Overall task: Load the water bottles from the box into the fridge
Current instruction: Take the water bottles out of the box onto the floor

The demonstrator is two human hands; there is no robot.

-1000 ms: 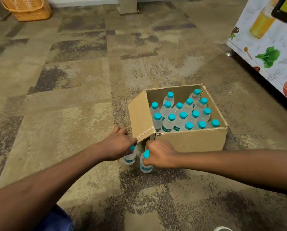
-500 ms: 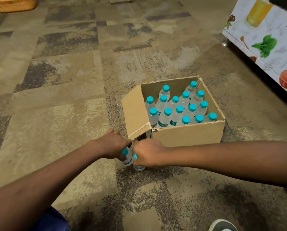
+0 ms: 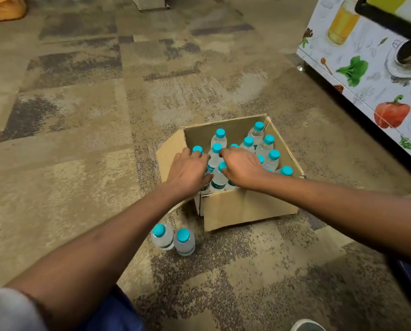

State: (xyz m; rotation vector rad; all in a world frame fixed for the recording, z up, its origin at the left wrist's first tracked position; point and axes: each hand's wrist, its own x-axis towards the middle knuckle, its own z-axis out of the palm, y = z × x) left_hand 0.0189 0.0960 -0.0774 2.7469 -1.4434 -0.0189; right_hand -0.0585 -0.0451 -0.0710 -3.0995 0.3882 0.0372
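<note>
box: your open brown cardboard box (image 3: 247,206) sits at centre frame, its left flap swung outward | inside: you have clear plastic water bottles with teal caps (image 3: 269,149) standing upright, packed close | outside: two more such bottles (image 3: 162,237) stand upright, touching each other, just lower left of the box | fridge: white fridge printed with vegetables (image 3: 367,75), upper right of the frame

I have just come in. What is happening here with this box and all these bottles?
A person is working at an open cardboard box on the carpet. The box holds many water bottles with teal caps. The left hand and the right hand both reach in among them; whether either grips one is unclear. Two bottles stand on the carpet by the box's near left corner. The fridge stands to the right.
</note>
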